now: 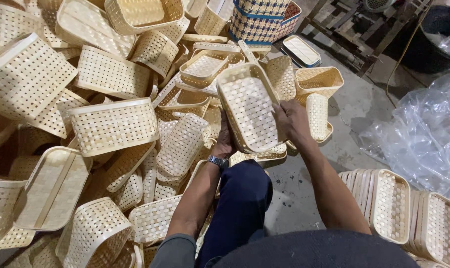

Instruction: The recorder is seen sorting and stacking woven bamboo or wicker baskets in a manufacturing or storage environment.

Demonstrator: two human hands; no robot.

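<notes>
So here's where things stand. One woven bamboo tray [250, 111] is being held up over the concrete floor [349, 119], tilted with its open side toward the camera. It's gripped from both sides: the left hand [225, 139] is wrapped around its lower left edge, mostly hidden behind the tray so the finger positions can't really be made out, while the right hand [293, 121] is closed on the right rim, thumb over the edge.

As for progress, a neat row of nested trays [409, 218] can be seen at the lower right edge of the floor, stood on their sides and packed tight together. That looks like the part already dealt with, and it's a small share.

What's left is a lot. A big loose pile of baskets [101, 124] is spread over the whole left side and up to the far edge, tipped every which way, some upside down, some jammed into each other. Judging by that, the sorting and stacking is barely started.

Also around: a blue-patterned woven box [264, 20] at the far edge, and crumpled clear plastic sheeting [423, 134] along the right side.
</notes>
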